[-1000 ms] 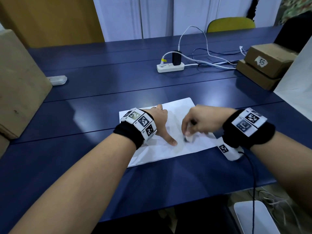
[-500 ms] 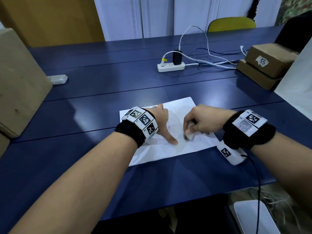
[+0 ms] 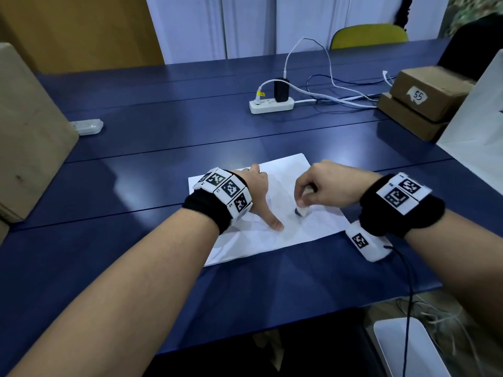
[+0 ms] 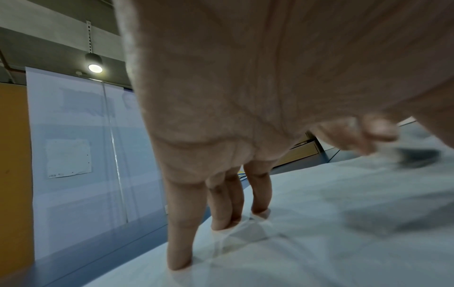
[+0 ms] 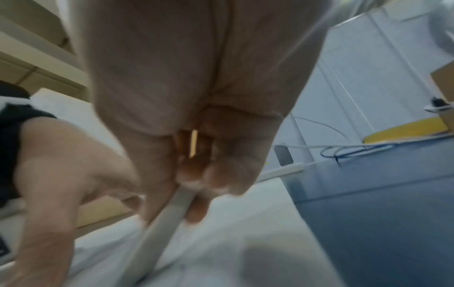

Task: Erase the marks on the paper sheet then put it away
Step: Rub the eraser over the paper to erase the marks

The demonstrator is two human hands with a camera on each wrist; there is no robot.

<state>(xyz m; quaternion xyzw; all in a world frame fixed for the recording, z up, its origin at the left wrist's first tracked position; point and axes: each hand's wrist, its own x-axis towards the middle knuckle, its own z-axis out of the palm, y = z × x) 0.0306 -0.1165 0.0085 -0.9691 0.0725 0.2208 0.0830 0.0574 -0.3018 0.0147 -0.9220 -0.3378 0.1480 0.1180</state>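
The left hand presses straight fingers flat on the paper sheet at centre frame; the right hand pinches a white eraser, tip on the sheet; marks blurred, hard to make out.

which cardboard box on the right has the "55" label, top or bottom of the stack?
The top box: a white label reading "55" is stuck on its near face. The bottom box under it shows plain brown cardboard with no label in view.
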